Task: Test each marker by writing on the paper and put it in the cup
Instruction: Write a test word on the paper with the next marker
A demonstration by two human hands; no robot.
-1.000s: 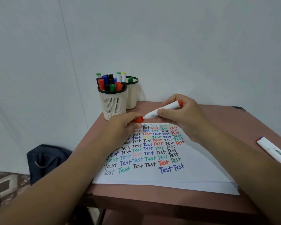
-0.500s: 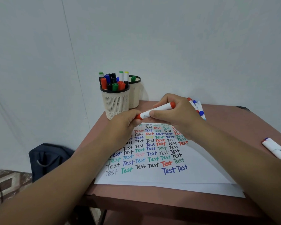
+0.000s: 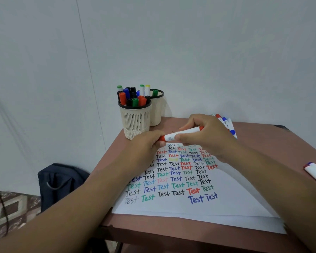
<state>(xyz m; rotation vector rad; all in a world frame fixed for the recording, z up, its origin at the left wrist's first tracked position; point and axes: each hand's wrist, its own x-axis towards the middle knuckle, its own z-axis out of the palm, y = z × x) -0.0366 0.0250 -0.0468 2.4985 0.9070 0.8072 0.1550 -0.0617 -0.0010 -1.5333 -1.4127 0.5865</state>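
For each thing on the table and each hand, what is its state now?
Red marker: capped, held level over the paper.
Left hand: pinches the cap end.
Right hand: grips the barrel.
Front cup: upright, full of markers.
Back cup: upright, holds a green marker.
Paper: flat, covered with "Test".

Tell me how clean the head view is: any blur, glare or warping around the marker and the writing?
Head view: even, soft light with no glare; the front cup casts a faint shadow on the table. The red marker and near rows on the paper are sharp; the far rows are too small to read. Wide-angle warping bends the wall seam.
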